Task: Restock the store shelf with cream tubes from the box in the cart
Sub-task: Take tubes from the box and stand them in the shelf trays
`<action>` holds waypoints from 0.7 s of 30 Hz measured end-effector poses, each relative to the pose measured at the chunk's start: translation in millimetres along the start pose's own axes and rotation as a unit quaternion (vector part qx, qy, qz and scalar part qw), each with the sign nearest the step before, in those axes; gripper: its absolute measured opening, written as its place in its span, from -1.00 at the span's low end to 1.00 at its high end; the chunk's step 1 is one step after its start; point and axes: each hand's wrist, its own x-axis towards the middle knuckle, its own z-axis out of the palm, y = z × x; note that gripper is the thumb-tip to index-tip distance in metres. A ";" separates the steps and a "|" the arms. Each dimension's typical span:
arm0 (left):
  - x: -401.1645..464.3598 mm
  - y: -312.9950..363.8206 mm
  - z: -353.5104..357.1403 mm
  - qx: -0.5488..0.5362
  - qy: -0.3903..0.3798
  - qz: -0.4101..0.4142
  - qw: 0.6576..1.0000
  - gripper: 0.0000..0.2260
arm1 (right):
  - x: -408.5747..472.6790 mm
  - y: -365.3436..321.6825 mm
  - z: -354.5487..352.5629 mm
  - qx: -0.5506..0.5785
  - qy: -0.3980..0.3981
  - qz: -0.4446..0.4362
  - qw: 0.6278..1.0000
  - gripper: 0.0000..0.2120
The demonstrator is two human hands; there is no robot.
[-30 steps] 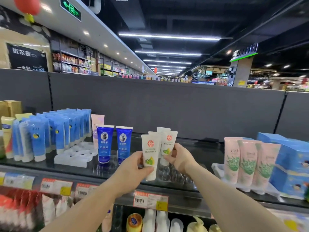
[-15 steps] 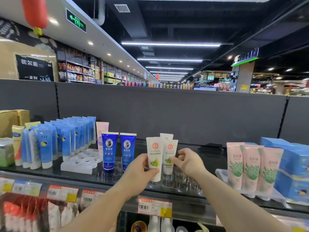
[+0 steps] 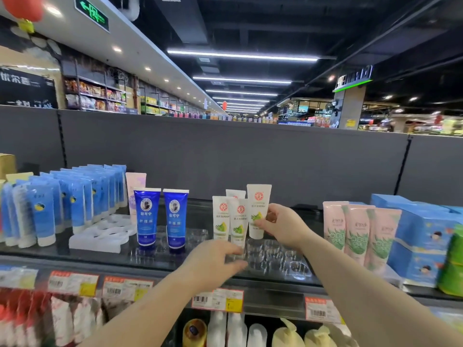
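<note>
Right hand (image 3: 281,227): grip pinched on the lower part of a white cream tube (image 3: 258,211), held upright above the clear slotted tray (image 3: 275,256) on the shelf (image 3: 105,259). Left hand (image 3: 215,264): fingers loosely extended at the tray's front edge, holding nothing. Three more white tubes (image 3: 221,217) stand just left; two dark blue tubes (image 3: 160,219) beside them; three pink tubes (image 3: 355,231) at right.

Supermarket interior, dark ceiling (image 3: 263,26) with long strip lights (image 3: 241,55) at 12 o'clock, grey partition wall (image 3: 225,156) behind the glass shelf (image 3: 100,256), green exit sign (image 3: 92,13) at 11 o'clock, stocked aisle shelves (image 3: 96,96) at 10 o'clock.
</note>
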 end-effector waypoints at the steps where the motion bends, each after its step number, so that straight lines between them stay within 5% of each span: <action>1: -2.6 -2.7 3.4 0.013 -0.015 0.001 1.000 -0.64 | 2.1 5.1 5.5 -0.025 -0.008 0.006 1.000 -0.75; 21: -5.9 -8.1 8.2 0.037 -0.010 0.016 0.999 -0.68 | 2.8 27.1 26.4 0.007 0.007 0.014 1.000 -0.71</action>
